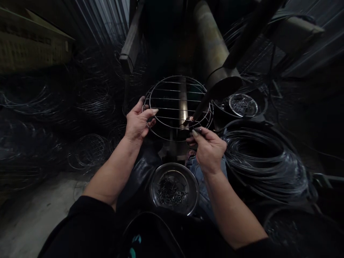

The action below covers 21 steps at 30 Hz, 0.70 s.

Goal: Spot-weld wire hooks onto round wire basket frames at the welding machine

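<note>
A round wire rack (166, 99) with parallel crossbars and two wire rings lies between my hands, at a spot welder's electrodes. My left hand (139, 120) grips its left rim, thumb on top. At the rack's near right side, my right hand (208, 145) is closed in a pinch, fingertips close to the rim; whatever they pinch is too small and dark to make out. The upper electrode arm (200, 106) slants down to a copper-coloured tip by the near rim. Below it stands the lower electrode post (183, 107). A steel bowl (174, 205) of small metal pieces sits in my lap.
To the right lies a large coil of wire (258, 161), with a basin of metal pieces (243, 105) behind it. Finished-looking wire rings (90, 150) are piled at the left. A thick metal cylinder (212, 43) juts towards me overhead.
</note>
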Each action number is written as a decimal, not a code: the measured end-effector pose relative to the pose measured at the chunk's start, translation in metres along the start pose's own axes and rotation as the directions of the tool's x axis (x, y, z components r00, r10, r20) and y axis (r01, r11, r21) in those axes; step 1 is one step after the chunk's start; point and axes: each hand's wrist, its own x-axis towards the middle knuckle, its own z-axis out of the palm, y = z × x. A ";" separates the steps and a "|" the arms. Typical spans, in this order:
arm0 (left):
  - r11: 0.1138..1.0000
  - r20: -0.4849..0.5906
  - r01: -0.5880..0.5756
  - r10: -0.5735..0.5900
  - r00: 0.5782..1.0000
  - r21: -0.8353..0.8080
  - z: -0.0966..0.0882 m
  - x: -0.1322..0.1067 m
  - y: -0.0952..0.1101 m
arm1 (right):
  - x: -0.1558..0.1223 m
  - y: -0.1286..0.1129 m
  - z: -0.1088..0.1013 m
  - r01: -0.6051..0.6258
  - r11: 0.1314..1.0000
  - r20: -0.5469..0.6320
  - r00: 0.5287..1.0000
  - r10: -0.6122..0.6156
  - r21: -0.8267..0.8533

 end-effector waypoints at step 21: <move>0.997 -0.016 0.064 -0.063 0.998 0.036 0.006 0.024 -0.005 | 0.014 -0.013 -0.004 -0.010 0.987 0.097 0.995 0.026 -0.158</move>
